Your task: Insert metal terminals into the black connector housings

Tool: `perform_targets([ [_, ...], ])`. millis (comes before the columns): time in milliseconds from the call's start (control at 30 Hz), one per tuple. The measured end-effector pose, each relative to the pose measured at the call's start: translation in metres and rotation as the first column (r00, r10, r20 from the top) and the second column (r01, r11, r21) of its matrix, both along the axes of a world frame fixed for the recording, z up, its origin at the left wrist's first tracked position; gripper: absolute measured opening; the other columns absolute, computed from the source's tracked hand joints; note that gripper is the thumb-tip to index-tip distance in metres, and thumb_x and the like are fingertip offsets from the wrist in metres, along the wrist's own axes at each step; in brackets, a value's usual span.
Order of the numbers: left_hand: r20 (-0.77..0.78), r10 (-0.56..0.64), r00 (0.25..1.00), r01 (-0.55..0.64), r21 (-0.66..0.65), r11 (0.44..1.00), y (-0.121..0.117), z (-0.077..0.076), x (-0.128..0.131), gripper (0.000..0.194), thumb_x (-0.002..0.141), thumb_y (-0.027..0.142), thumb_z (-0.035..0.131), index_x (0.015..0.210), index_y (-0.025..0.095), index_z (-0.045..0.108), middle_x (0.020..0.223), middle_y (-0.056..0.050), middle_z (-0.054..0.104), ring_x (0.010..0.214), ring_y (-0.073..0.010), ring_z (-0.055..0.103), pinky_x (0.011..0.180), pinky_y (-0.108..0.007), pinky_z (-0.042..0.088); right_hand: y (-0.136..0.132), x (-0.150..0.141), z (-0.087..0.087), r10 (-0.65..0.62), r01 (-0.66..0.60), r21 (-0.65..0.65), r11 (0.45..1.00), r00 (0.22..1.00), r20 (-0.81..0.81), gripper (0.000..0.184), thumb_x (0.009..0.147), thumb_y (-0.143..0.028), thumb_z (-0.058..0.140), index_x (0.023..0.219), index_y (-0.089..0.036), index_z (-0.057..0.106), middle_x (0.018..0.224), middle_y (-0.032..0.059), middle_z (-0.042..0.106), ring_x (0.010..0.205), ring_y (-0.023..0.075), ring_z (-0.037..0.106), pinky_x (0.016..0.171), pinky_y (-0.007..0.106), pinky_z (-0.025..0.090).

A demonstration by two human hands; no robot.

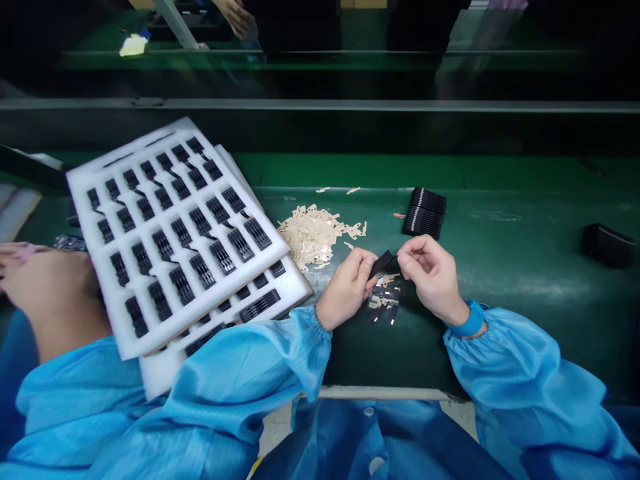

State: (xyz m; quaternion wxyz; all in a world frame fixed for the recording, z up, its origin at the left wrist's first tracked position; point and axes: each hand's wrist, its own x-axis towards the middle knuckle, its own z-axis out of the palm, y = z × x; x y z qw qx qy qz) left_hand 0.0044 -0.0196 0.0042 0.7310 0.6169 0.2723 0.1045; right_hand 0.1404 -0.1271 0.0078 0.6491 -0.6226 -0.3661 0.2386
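My left hand (349, 288) grips a small flat black rectangular part (382, 264) between thumb and fingers, held up at a tilt above the bench. Close by on the right, my right hand (431, 275) is closed in a pinch at the far end of that part. Whatever lies between its fingertips is too small to make out. Below the hands lie several loose metal and dark strips (384, 301). A heap of small pale metal tabs (314, 233) is spread to the left of my left hand. Beyond my right hand stands a stack of black parts (425, 212).
White foam trays (150, 343) holding rows of black parts lie stacked and askew on the left. Another person's forearm (65, 293) is beside them. Another black stack (607, 245) sits far right on the green bench (520, 267). A rail (350, 105) crosses behind; a co-worker's hand (237, 17) is beyond.
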Motion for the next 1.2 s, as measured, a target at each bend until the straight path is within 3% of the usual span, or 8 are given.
perform_targets([
  [133,-0.003,0.001,1.0,-0.001,0.036,0.999,0.0,-0.001,0.001,0.022,0.103,0.041,0.042,0.095,0.021,0.046,0.058,0.009,0.038,0.046,-0.006,0.035,0.046,-0.015,0.033,0.001,-0.001,-0.001,0.0,0.001,-0.03,1.0,1.0,0.032,0.01,0.09,-0.025,0.067,0.084,-0.019,0.06,0.07,-0.0031,0.057,0.055,0.0077,0.049,0.052,0.023,0.04],
  [300,0.016,-0.01,1.0,0.01,-0.025,1.0,-0.001,-0.001,0.001,0.023,0.102,0.041,0.042,0.096,0.02,0.047,0.058,0.009,0.036,0.045,-0.0057,0.031,0.045,-0.015,0.03,0.003,-0.002,-0.002,-0.001,0.004,-0.054,0.999,0.999,0.048,0.015,0.092,-0.03,0.065,0.084,-0.019,0.057,0.065,-0.005,0.051,0.052,0.0074,0.045,0.05,0.022,0.036],
  [600,0.041,0.041,0.998,-0.038,-0.076,0.996,-0.004,0.002,0.002,0.025,0.102,0.044,0.044,0.095,0.02,0.048,0.056,0.009,0.034,0.044,-0.0054,0.029,0.042,-0.014,0.028,0.005,-0.002,-0.002,0.005,-0.012,-0.081,0.997,0.997,-0.083,0.032,0.089,-0.048,0.068,0.083,-0.02,0.055,0.061,-0.0066,0.047,0.049,0.0076,0.041,0.048,0.023,0.033],
  [767,0.049,0.021,0.999,-0.012,-0.18,0.984,-0.003,0.003,0.003,0.028,0.099,0.049,0.049,0.095,0.021,0.046,0.055,0.01,0.034,0.041,-0.0049,0.026,0.038,-0.014,0.024,0.007,0.0,-0.003,0.028,-0.041,-0.098,0.994,0.991,-0.132,0.033,0.088,-0.049,0.07,0.082,-0.02,0.056,0.058,-0.0074,0.046,0.047,0.0072,0.041,0.047,0.023,0.032],
  [900,0.024,0.074,0.997,-0.068,-0.178,0.982,-0.001,0.002,0.003,0.029,0.1,0.05,0.049,0.095,0.021,0.046,0.056,0.011,0.034,0.039,-0.0049,0.026,0.036,-0.014,0.025,0.008,0.001,-0.003,-0.053,0.037,-0.087,0.995,0.981,-0.186,0.03,0.089,-0.048,0.07,0.09,-0.019,0.06,0.063,-0.0065,0.049,0.047,0.0067,0.042,0.046,0.023,0.032],
  [1033,0.047,0.052,0.998,-0.042,-0.193,0.98,-0.003,0.001,0.003,0.03,0.099,0.051,0.049,0.095,0.022,0.045,0.055,0.011,0.034,0.039,-0.0044,0.025,0.036,-0.014,0.025,0.005,-0.003,-0.003,0.114,-0.134,-0.12,0.984,0.98,-0.166,0.035,0.093,-0.049,0.065,0.113,-0.019,0.068,0.067,-0.0042,0.053,0.05,0.0078,0.043,0.048,0.025,0.033],
  [1200,0.083,-0.033,0.996,0.051,-0.229,0.972,-0.006,0.004,0.002,0.036,0.097,0.057,0.05,0.091,0.023,0.041,0.054,0.012,0.031,0.037,-0.0041,0.024,0.036,-0.015,0.025,0.0,-0.01,-0.008,0.211,-0.231,-0.054,0.972,0.947,-0.244,0.029,0.096,-0.046,0.063,0.099,-0.019,0.071,0.066,-0.0031,0.052,0.051,0.0087,0.042,0.051,0.026,0.032],
])
